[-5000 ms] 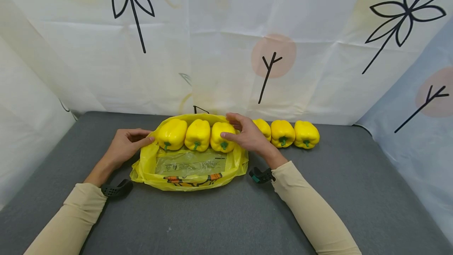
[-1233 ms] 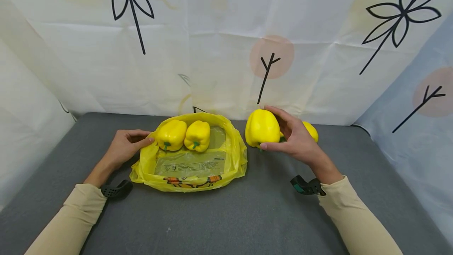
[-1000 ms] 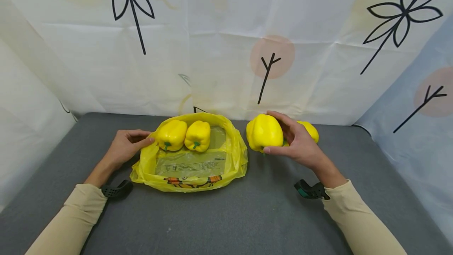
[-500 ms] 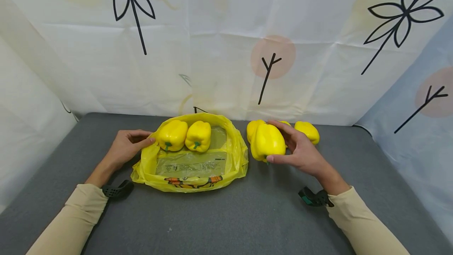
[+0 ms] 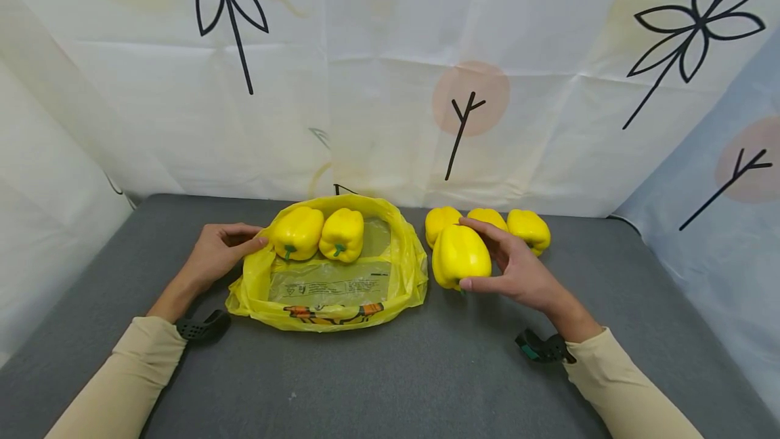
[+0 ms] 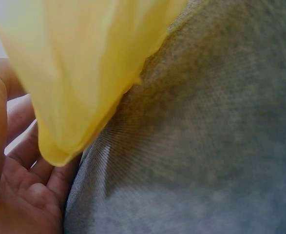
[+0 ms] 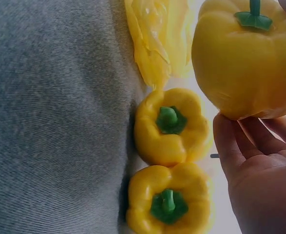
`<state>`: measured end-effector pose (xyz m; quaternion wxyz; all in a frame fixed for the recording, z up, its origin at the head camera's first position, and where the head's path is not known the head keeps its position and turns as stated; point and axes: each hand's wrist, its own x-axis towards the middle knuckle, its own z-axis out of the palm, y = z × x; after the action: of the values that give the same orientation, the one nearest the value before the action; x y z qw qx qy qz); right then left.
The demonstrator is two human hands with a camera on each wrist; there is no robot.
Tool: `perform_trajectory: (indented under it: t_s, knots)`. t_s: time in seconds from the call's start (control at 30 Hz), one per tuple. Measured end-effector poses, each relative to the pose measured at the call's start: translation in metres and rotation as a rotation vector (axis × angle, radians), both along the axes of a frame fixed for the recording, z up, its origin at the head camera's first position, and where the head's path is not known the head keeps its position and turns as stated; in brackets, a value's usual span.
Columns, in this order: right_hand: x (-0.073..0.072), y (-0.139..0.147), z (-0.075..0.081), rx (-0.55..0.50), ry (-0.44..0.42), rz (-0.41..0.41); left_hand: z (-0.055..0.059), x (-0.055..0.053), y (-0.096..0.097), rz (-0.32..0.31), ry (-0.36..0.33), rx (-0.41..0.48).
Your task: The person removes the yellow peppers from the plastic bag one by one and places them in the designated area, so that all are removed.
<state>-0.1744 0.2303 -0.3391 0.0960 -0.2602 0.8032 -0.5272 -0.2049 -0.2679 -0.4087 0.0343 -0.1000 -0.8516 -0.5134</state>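
A yellow plastic bag (image 5: 408, 269) lies spread wide at its mouth, with two yellow bell peppers (image 5: 296, 232) side by side along its back. My left hand (image 5: 222, 253) pinches the bag's left rim; in the left wrist view a fold of the yellow plastic (image 6: 79, 87) hangs between thumb and fingers. Right of the bag, my right hand (image 5: 518, 266) holds another yellow bell pepper (image 5: 461, 256), its green stem pointing toward me. That pepper is in front of a row of three more bell peppers (image 5: 529, 229), partly covering the left ones. The right wrist view shows fingertips against the held pepper (image 7: 245, 63).
The table has a grey cloth top (image 5: 365, 385). A white printed curtain (image 5: 378, 120) hangs just behind the table's back edge, with more fabric at both sides. Black bands (image 5: 204, 326) sit on both wrists.
One bell pepper has left the bag, carried right in my right hand. Over the last second it has come down and toward me, uncovering the row behind. My left hand stays on the rim.
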Motion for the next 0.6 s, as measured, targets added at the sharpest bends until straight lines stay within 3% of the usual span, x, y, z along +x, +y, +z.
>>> perform_trajectory:
  t_s: [0.6]
  knots:
    - [0.001,0.004,-0.011,0.112,-0.021,0.051,0.001,0.001,-0.001,0.011,-0.008,-0.025]
